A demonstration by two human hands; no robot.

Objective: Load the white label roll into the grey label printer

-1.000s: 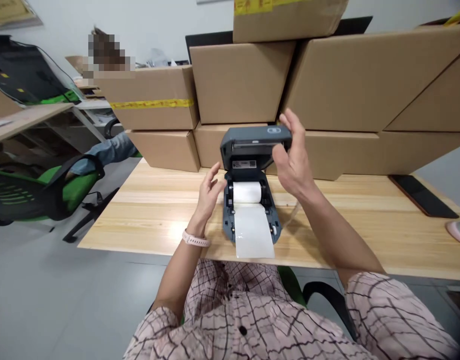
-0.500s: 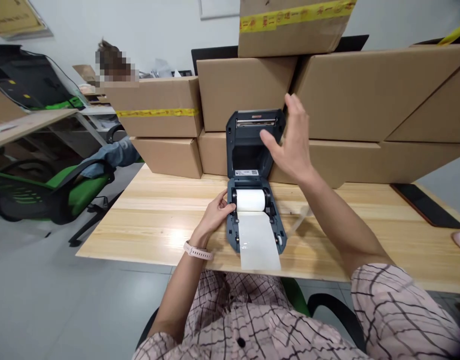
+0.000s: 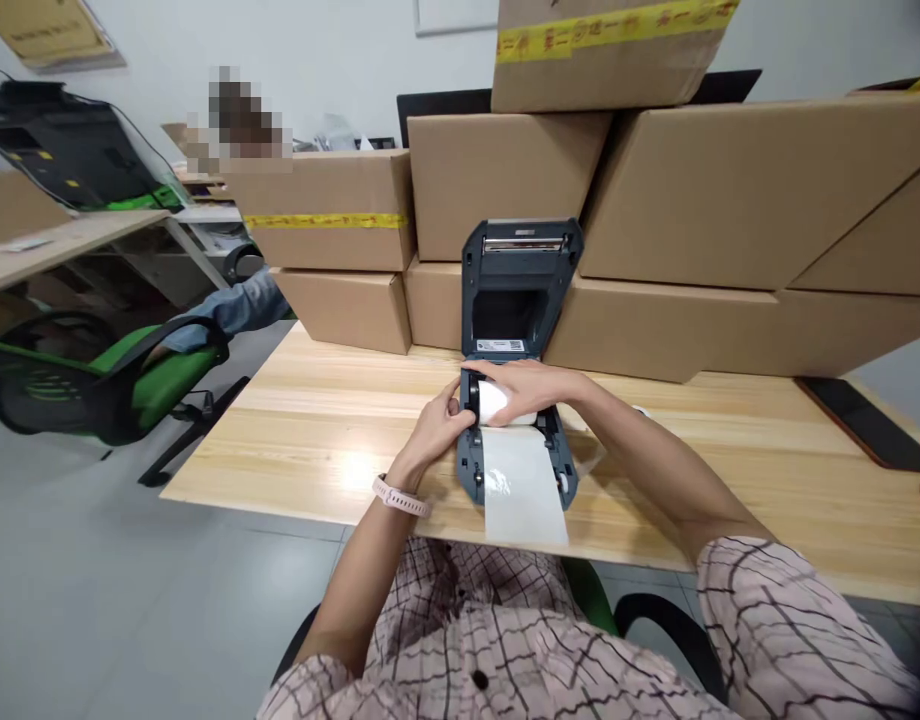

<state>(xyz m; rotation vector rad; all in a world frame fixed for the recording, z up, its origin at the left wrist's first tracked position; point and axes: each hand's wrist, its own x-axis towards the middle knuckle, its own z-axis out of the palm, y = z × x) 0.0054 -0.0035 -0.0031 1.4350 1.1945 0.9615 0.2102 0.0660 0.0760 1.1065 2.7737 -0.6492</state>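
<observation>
A dark grey label printer [image 3: 471, 462] stands on the wooden table with its lid [image 3: 521, 275] raised. Inside lies a white label roll [image 3: 492, 402], and its loose strip [image 3: 524, 490] runs forward over the printer's front and past the table edge. My left hand [image 3: 437, 425] is closed on the printer's left side, thumb over the rim by the roll holder. From the right, my right hand [image 3: 524, 388] reaches across the roll, thumb and fingers around it, hiding much of it.
Stacked cardboard boxes [image 3: 655, 200] stand close behind the printer. A dark flat device [image 3: 872, 420] lies at the table's right. Left of the table [image 3: 280, 430], a person in a blue sleeve sits in a green chair [image 3: 182, 370].
My right hand has come down from beside the raised lid onto the label roll. My left hand stays at the printer's left side. The view has shifted slightly.
</observation>
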